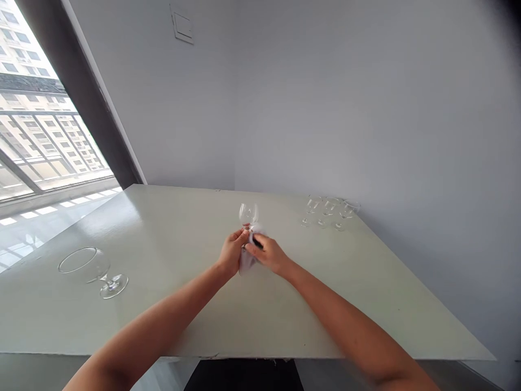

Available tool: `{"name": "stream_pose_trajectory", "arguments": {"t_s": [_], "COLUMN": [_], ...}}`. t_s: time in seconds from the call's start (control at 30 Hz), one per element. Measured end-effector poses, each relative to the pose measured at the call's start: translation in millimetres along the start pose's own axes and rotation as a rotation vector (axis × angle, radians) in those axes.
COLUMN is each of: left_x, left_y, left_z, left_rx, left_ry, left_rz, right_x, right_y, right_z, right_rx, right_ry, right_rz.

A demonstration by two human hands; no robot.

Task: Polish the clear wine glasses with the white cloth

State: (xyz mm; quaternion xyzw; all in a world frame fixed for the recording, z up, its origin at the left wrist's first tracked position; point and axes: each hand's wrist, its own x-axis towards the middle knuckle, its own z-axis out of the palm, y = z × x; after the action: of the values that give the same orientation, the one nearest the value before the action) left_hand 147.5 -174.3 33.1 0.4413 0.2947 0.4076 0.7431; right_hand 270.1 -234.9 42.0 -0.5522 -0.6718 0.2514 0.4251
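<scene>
Ahead of me, over the middle of the table, a small clear stemmed glass point(248, 213) is held with its bowl up. My left hand point(234, 250) is closed around its stem, just below the bowl. A whitish cloth point(246, 263) hangs below the glass, bunched against its stem and foot. From the right, my right hand point(268, 252) pinches this cloth against the lower part of the glass. Something dark shows between the right fingers, too blurred to name. The foot of the glass is mostly hidden by the cloth and fingers.
On the pale glossy table point(183, 217), another stemmed glass point(114, 286) is at the left. Three stemmed glasses point(328, 206) stand in a row at the back right, near the wall point(366, 108). The table's front edge runs beneath my forearms. A window point(40, 119) is at the left.
</scene>
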Motion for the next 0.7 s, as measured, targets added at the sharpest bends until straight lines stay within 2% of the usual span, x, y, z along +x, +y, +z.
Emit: {"name": "stream_pose_trajectory", "arguments": {"t_s": [0.1, 0.23, 0.33, 0.47, 0.57, 0.63, 0.7], "left_x": [-6, -7, 0, 13, 21, 28, 34], "left_y": [1, 3, 1, -7, -9, -6, 1], "left_z": [12.7, 16.1, 14.3, 13.1, 9.1, 3.8, -1.7], "left_rx": [-0.017, 0.018, 0.111, 0.465, 0.67, 0.695, 0.662], "left_ry": [-0.015, -0.042, 0.091, 0.315, 0.34, 0.341, 0.362], "left_rz": [0.071, 0.078, 0.085, 0.372, 0.505, 0.509, 0.501], "right_x": [1, 0, 1, 4, 0, -9, -18], "right_y": [2, 4, 0, 0, 4, 6, 7], "right_z": [15, 19, 24, 39, 41, 32, 17], "right_rx": [0.342, 0.641, 0.78, 0.981, 0.928, 0.703, 0.347], "right_ry": [-0.023, -0.018, 0.092, 0.282, 0.27, 0.146, -0.039], "right_rz": [0.165, 0.238, 0.288, 0.429, 0.481, 0.427, 0.299]}}
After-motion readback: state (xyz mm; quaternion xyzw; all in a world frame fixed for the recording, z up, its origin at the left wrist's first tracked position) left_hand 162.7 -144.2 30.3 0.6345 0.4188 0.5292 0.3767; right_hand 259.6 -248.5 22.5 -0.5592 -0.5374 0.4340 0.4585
